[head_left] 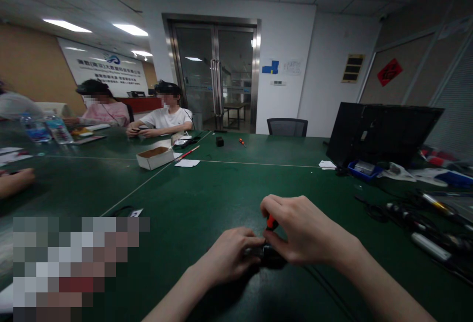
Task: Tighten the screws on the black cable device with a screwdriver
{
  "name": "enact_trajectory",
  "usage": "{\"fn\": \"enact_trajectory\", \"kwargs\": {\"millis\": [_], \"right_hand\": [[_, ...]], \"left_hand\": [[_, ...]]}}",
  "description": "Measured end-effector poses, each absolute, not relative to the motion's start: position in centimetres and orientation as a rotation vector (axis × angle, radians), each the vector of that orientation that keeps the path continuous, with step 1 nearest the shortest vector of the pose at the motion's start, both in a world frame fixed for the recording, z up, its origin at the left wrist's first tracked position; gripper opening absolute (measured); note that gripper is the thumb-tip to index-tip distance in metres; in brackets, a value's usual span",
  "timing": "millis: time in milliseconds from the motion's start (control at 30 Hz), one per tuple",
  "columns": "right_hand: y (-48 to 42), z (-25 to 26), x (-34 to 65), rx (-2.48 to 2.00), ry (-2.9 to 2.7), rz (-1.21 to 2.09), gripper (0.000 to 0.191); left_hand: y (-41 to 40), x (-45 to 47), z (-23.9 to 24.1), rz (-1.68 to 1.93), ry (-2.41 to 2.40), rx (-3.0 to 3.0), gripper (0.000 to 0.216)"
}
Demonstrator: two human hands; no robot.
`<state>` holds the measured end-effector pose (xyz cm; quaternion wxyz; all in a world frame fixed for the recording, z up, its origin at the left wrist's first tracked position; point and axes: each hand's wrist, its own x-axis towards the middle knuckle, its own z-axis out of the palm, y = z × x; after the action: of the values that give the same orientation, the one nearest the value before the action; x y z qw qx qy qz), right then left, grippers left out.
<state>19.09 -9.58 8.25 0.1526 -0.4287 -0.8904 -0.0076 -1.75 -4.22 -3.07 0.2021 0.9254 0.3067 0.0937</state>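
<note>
My left hand (231,255) and my right hand (299,231) meet low in the middle of the green table (207,198). Between them sits a small black object (271,258); my left hand grips its left side. My right hand is closed around a small screwdriver with a red-orange handle (271,222), held upright with its tip down on the black object. The fingers hide most of both things.
A black monitor (380,132) stands at the right, with cables and tools (424,223) in front of it. A white cardboard box (155,157), papers and screwdrivers (189,153) lie farther back. Two people sit at the far left; another person's hand (15,181) rests at the left edge.
</note>
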Motion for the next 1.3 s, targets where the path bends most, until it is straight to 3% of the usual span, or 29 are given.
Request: {"fn": "enact_trajectory", "kwargs": {"millis": [233, 633, 833, 1067, 1300], "right_hand": [[-9.51, 8.21, 19.15, -1.302, -2.562, -0.125, 0.007], [-9.32, 8.13, 19.39, -1.296, -2.586, -0.198, 0.027], [-9.04, 7.78, 18.74, -1.304, -2.603, -0.260, 0.017], [-8.90, 8.11, 19.21, -1.317, -2.598, -0.133, 0.007], [-8.97, 8.14, 19.27, -1.262, -2.591, -0.015, 0.016]], "left_hand": [[-4.46, -1.39, -2.19, 0.196, 0.876, 2.617, 0.024], [-4.28, -1.38, -2.82, 0.221, 0.847, 2.638, 0.019], [-4.39, -1.29, -2.45, 0.243, 0.848, 2.601, 0.016], [-4.44, -1.32, -2.38, 0.211, 0.875, 2.620, 0.021], [-4.42, -1.31, -2.34, 0.205, 0.876, 2.632, 0.023]]}}
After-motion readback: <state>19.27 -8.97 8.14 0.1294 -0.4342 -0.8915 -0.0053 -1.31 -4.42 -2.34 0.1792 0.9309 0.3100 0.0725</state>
